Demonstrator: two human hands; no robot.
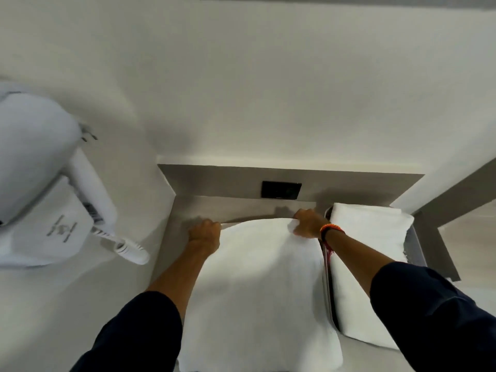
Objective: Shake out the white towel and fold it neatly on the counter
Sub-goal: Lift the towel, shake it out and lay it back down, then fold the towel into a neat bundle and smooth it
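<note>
On the counter, below the black socket, both hands' fingers clamp the white towel's far corners: left hand, right hand.

Bare counter behind the towel; folded towels block the right side
</note>
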